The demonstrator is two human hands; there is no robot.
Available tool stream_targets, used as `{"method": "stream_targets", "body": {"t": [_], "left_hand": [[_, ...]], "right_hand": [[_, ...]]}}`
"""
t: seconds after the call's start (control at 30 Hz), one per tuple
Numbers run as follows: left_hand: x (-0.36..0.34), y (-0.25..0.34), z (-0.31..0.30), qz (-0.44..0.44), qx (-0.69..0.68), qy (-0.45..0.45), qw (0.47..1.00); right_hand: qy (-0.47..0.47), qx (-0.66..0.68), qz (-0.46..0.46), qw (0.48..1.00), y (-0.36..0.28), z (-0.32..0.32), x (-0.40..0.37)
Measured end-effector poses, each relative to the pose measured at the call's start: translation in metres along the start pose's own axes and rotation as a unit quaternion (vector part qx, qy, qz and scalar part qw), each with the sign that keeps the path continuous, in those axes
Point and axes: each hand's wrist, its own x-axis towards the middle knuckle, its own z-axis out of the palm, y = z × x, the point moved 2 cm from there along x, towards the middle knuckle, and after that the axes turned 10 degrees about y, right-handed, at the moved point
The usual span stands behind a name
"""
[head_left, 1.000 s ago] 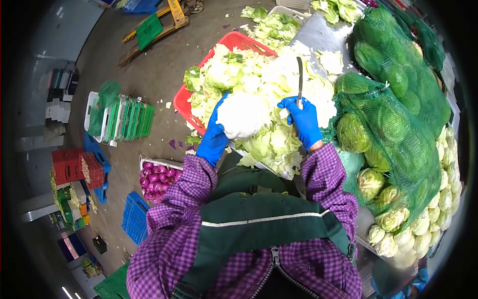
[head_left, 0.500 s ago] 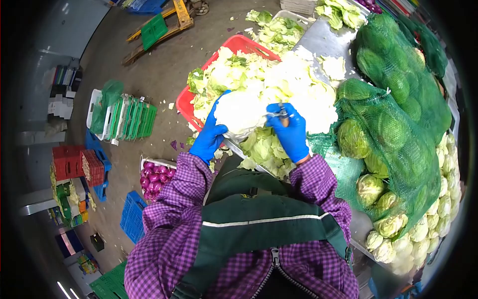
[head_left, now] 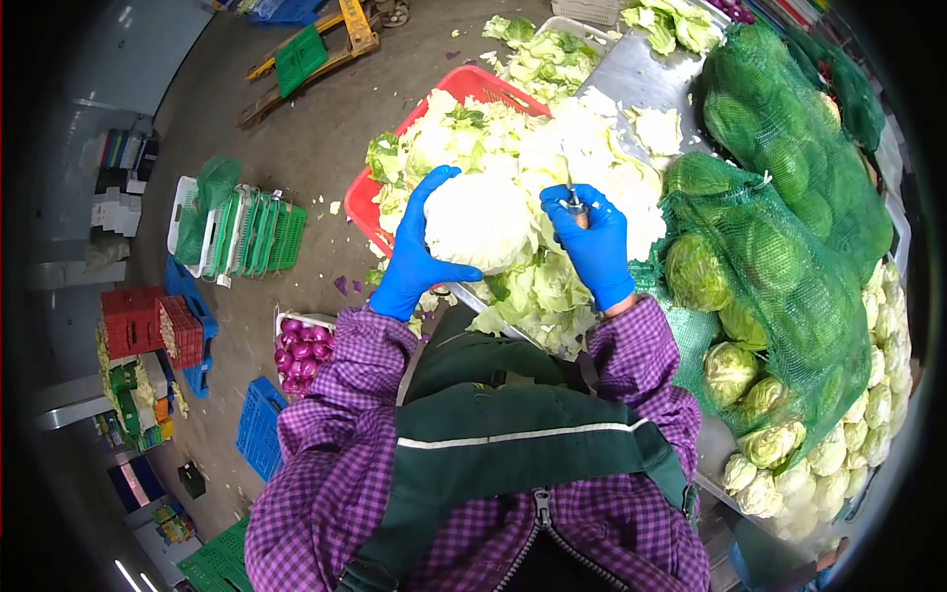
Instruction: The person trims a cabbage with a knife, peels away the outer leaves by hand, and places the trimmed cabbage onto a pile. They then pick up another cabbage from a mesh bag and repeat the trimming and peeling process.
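Observation:
My left hand (head_left: 419, 252), in a blue glove, cups the left side of a pale cabbage head (head_left: 477, 223), thumb below and fingers above. In my right hand (head_left: 594, 245), also gloved in blue, is a knife (head_left: 578, 203) with a brownish handle; its short blade points up and away from me, apart from the cabbage. Loose cabbage leaves (head_left: 538, 296) lie below and between my hands at the table's edge. Behind them, a heap of trimmed leaves (head_left: 592, 158) is so bright that its detail is lost.
A red crate (head_left: 363, 205) full of leaves stands beyond my left hand. Green mesh sacks of cabbages (head_left: 774, 257) cover the right side, with trimmed cabbages (head_left: 834, 454) along the edge. A box of red onions (head_left: 302, 350) and a blue pallet (head_left: 261, 424) are on the floor at left.
My right hand has drawn back from the cabbage, to the right, and the knife blade now points upward. My left hand has spread wider around the cabbage.

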Motion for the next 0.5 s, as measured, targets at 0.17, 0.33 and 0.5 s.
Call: {"method": "stream_targets", "body": {"t": [0.17, 0.33, 0.5], "left_hand": [[0.003, 0.004, 0.009, -0.009, 0.028, 0.0, 1.0], [0.003, 0.01, 0.012, 0.01, 0.068, -0.019, 0.997], [0.004, 0.011, 0.009, 0.15, 0.153, -0.016, 0.977]], "right_hand": [[-0.024, -0.13, -0.239, 0.962, -0.031, 0.009, -0.025], [-0.004, -0.139, -0.219, 0.966, -0.009, 0.002, -0.011], [-0.007, -0.059, -0.102, 0.993, 0.004, -0.006, -0.002]]}}
